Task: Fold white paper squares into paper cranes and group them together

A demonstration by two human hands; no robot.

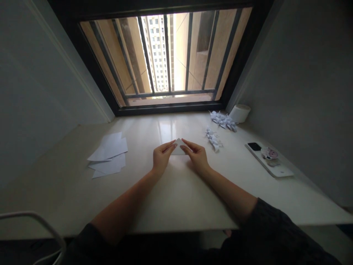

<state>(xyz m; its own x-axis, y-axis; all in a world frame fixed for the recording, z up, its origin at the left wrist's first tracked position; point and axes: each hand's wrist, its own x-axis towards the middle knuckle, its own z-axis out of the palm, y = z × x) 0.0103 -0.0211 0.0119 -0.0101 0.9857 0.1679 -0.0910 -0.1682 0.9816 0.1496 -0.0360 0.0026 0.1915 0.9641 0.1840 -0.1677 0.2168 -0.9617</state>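
Between my two hands is a small folded sheet of paper [179,148], white and triangular, with its point toward the window. My left hand [163,155] pinches its left edge between thumb and fingers. On the opposite edge, my right hand [197,154] grips it the same way. Both thumbs lie on the near face of the paper, and the fingers behind it are partly hidden. A short row of folded white paper pieces [213,139] lies just beyond my right hand.
Loose white sheets [109,156] overlap on the left of the pale table [171,206]. More folded paper pieces [224,120] lie at the back right by a white cup-like roll [240,112]. A phone [268,160] rests at right. A cable [41,221] loops at lower left; a barred window [165,109] stands behind.
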